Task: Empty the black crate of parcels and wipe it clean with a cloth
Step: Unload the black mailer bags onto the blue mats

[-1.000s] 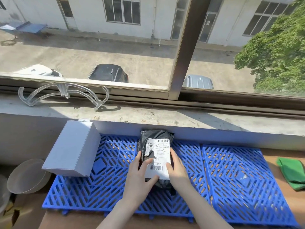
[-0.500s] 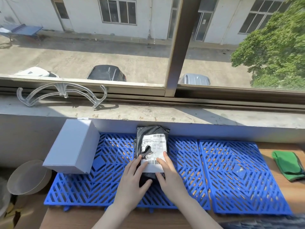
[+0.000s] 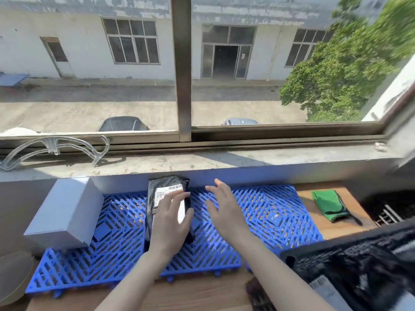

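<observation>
A black parcel (image 3: pixel 157 187) with a white label lies on the blue lattice mat (image 3: pixel 265 216), its far end against the wall under the sill. My left hand (image 3: pixel 171 218) rests flat on the parcel with straight fingers. My right hand (image 3: pixel 221 205) hovers just right of the parcel, fingers spread, holding nothing. The black crate (image 3: pixel 350 257) shows at the lower right, blurred, with labelled dark parcels inside. A folded green cloth (image 3: pixel 329 204) lies on the wooden table right of the mat. A white box (image 3: pixel 65 209) stands on the mat's left end.
A clear plastic hanger (image 3: pixel 54 147) lies on the concrete window sill. A pale round bowl (image 3: pixel 13 272) sits beyond the mat's left edge. Something dark and slatted (image 3: pixel 390 209) stands at the far right on the table.
Both hands slid off the parcel's sides: the left now lies flat on top, the right has lifted away to the right. The view swung right, bringing the black crate into sight.
</observation>
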`<state>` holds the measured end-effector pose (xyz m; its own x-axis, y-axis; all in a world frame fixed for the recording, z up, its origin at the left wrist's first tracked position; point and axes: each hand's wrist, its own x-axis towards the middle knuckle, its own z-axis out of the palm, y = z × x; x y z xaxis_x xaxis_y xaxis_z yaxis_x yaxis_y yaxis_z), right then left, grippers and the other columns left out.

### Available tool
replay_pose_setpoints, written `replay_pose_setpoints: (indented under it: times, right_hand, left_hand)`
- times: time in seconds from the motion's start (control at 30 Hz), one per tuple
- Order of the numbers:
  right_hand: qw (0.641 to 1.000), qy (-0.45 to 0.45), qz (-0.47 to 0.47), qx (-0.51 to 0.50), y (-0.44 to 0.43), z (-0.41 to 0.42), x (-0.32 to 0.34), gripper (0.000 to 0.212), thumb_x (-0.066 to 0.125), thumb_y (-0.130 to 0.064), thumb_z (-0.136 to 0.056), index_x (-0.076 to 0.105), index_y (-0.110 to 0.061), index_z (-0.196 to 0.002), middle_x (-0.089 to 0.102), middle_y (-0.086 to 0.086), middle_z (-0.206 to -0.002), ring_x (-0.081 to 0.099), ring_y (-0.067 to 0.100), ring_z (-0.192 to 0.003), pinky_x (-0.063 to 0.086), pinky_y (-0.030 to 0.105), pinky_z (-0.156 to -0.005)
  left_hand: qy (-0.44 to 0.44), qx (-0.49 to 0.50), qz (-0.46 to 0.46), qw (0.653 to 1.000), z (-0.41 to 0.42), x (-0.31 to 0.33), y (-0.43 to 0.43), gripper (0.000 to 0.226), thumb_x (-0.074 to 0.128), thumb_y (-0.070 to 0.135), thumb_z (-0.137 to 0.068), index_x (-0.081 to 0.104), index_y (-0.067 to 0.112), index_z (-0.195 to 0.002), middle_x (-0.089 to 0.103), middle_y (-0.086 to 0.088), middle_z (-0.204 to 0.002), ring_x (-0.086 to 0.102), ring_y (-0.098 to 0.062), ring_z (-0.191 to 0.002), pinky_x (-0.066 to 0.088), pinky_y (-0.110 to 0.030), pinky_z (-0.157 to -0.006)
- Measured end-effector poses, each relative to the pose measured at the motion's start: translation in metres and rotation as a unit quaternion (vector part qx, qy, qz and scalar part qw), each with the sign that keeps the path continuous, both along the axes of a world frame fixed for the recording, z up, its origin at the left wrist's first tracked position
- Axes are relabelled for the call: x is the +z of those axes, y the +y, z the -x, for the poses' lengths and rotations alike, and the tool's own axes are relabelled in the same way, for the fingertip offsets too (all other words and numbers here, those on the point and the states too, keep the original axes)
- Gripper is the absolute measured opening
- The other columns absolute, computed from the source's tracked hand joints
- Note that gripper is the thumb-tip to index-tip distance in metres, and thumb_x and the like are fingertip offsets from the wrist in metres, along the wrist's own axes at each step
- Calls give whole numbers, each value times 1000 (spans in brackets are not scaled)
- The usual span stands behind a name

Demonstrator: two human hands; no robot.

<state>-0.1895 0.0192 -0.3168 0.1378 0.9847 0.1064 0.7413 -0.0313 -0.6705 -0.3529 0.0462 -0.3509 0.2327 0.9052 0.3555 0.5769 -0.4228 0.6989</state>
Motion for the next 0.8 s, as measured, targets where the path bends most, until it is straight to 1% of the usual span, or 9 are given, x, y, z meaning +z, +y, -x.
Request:
replay_pose_setpoints:
  times: [0.07, 0.13, 0.2, 0.27, 0.33, 0.47, 0.57, 0.63, 0.8]
  right_hand:
    - [999, -15, -33, -22, -19, -30, 20, 39, 48, -18, -99, 49, -16, -138, 28, -1, -153, 28, 15, -140, 24, 25, -111]
    - [997, -12, -51, -52, -43, -63, 37, 38, 49, -17, -98, 51, -15, -135, 34, 0, -150, 30, 16, -139, 27, 28, -111]
    - [995, -8, -71, -75, -65, -91, 47, 34, 50, -16, -97, 54, -14, -131, 41, 1, -144, 34, 16, -136, 31, 31, -110]
    - [992, -16, -89, -90, -94, -125, 56, 32, 50, -13, -96, 56, -13, -128, 45, 1, -138, 38, 15, -132, 31, 27, -109]
    - [989, -25, -99, -108, -126, -162, 62, 32, 50, -12, -96, 57, -13, -127, 47, 0, -135, 40, 12, -130, 31, 25, -107]
    - [982, -42, -115, -142, -180, -223, 62, 30, 52, -14, -96, 59, -13, -125, 51, -1, -130, 43, 12, -125, 34, 28, -108]
    - [982, -47, -91, -156, -216, -257, 55, 32, 52, -16, -96, 56, -15, -128, 50, -2, -131, 42, 13, -127, 32, 28, -109]
    - [981, -56, -69, -171, -235, -277, 49, 36, 54, -17, -94, 55, -15, -130, 50, -2, -131, 43, 16, -127, 33, 29, -108]
    - [969, -111, 101, -198, -280, -315, 35, 56, 56, -34, -91, 37, -24, -143, 39, -2, -141, 35, 22, -130, 36, 36, -105]
  left_hand:
    - [-20, -39, -29, 999, -33, 20, -17, 40, 51, 36, -87, 60, 16, -121, 55, 6, -123, 49, -11, -117, 29, -11, -102]
    - [-35, -75, -39, 996, -68, 38, -38, 38, 51, 34, -87, 60, 17, -120, 54, 8, -121, 52, -9, -112, 34, -11, -97]
    - [-50, -97, -33, 993, -97, 49, -56, 34, 54, 31, -88, 59, 21, -120, 53, 11, -119, 54, -6, -108, 41, -17, -92]
    - [-61, -124, -46, 989, -133, 59, -81, 33, 57, 28, -88, 59, 22, -120, 53, 13, -117, 55, -6, -106, 43, -23, -91]
    - [-62, -152, -53, 985, -173, 70, -108, 33, 55, 31, -89, 58, 23, -121, 52, 15, -115, 56, -6, -104, 44, -24, -89]
    - [-51, -195, -22, 979, -236, 78, -157, 33, 58, 28, -90, 55, 29, -123, 53, 18, -114, 56, 0, -100, 49, -27, -84]
    - [-7, -235, 17, 972, -275, 74, -189, 38, 62, 28, -88, 53, 31, -124, 54, 16, -113, 56, -3, -100, 48, -30, -87]
    - [55, -256, 32, 965, -296, 70, -206, 45, 63, 31, -86, 49, 33, -129, 54, 12, -117, 55, -7, -107, 46, -30, -90]
    - [208, -323, 85, 919, -337, 51, -240, 79, 69, 44, -77, 28, 38, -144, 45, 7, -125, 50, -14, -114, 44, -30, -90]
